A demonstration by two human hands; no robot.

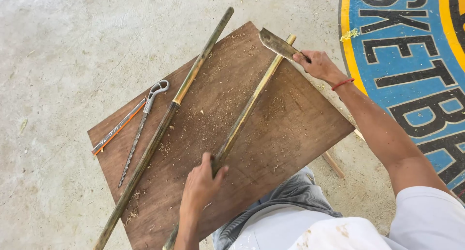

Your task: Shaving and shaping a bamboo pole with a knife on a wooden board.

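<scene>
A long, thin bamboo pole (244, 115), yellow-green and mottled with darker brown patches, lies slantwise across a brown wooden board (300, 129) that serves as the work surface, running from the lower middle of the view up toward the upper right. The left hand (201, 187) has its fingers closed around the pole near its lower part, thumb raised along the stalk. The right hand (317, 64) grips the handle of a broad, dull grey cleaver-like knife (276, 44), fingers wrapped shut, with the blade resting at the pole's far tip. The board is flat, dark-stained and dusted all over with pale sawdust and fine shavings (thickest near the middle). A second, thicker bamboo pole (167, 117), green above and darker brown below a joint, lies to the left, roughly parallel. Further left on the board rest a slim metal rasp (138, 136) with a looped grey handle and a narrow saw blade (117, 128) edged in orange. The floor beneath is rough, pale concrete (72, 46); a painted blue and yellow emblem (411, 56) covers it at right.
</scene>
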